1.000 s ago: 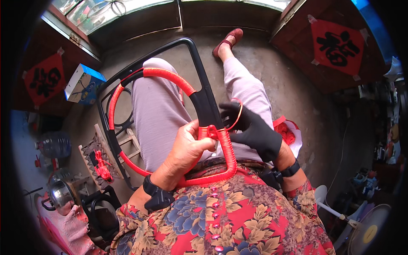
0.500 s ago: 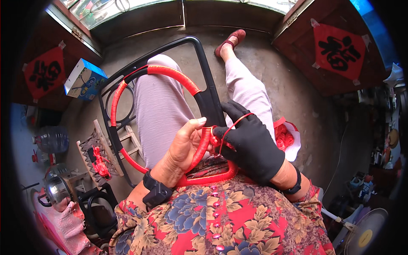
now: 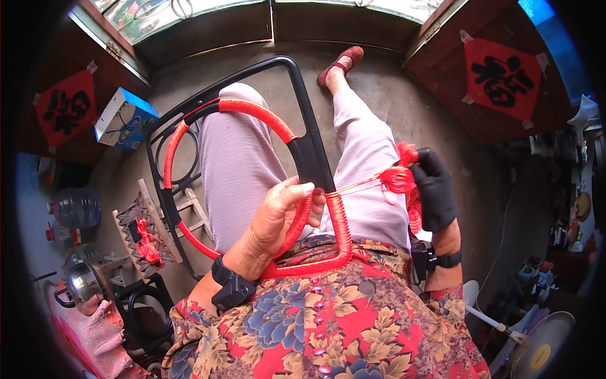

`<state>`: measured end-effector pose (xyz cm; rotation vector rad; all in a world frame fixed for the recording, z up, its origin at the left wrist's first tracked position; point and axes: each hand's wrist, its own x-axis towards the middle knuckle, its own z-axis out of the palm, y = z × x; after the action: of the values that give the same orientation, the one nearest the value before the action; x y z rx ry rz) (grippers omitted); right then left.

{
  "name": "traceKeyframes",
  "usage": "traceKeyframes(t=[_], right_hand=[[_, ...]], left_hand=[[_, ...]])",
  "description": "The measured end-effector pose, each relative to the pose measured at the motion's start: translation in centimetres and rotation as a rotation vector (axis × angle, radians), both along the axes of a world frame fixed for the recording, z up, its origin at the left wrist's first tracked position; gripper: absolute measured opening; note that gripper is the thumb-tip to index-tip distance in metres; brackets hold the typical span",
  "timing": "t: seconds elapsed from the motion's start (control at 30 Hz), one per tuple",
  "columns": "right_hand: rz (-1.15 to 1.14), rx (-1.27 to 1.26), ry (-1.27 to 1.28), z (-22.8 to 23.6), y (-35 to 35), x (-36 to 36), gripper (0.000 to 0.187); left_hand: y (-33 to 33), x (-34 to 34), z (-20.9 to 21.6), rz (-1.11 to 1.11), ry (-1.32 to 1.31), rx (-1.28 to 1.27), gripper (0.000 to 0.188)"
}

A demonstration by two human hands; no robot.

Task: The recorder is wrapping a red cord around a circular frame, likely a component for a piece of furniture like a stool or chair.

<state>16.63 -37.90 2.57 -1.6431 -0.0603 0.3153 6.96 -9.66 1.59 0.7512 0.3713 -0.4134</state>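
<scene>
I see the black frame (image 3: 314,158) resting across the legs (image 3: 235,151), with my left hand (image 3: 271,216) curled around its wrapped red bar (image 3: 298,228). My right hand (image 3: 437,196), gloved, grips the cord bundle (image 3: 398,180). The strands (image 3: 358,186) look taut; I judge that yanking could snarl the bundle, and slackening could loosen the nearby coils (image 3: 341,227). 0.5 s ago, both hands met at the frame; now the right is well out to the side.
</scene>
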Motion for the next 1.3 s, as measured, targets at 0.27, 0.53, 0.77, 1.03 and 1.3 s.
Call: traceKeyframes(t=[0.27,0.53,0.77,1.03,1.3], right_hand=[[-0.169,0.752,0.155,-2.7,-3.2,-1.3,0.034],[-0.146,0.657,0.027,-4.1,-2.6,-1.9,0.044],[0.298,0.471,0.569,1.5,7.5,-2.5,0.041],[0.19,0.405,0.625,1.4,6.6,-2.8,0.039],[0.062,1.066,0.628,0.5,8.7,-2.0,0.033]], left_hand=[[-0.1,-0.3,0.5,-0.058,-0.025,0.049,0.028],[-0.4,0.0,1.1,-0.059,-0.017,0.086,0.024],[-0.5,0.0,1.1,-0.038,-0.036,0.088,0.023],[-0.5,0.1,1.1,0.016,-0.038,0.048,0.02],[-0.9,0.2,1.5,0.002,-0.004,0.064,0.017]])
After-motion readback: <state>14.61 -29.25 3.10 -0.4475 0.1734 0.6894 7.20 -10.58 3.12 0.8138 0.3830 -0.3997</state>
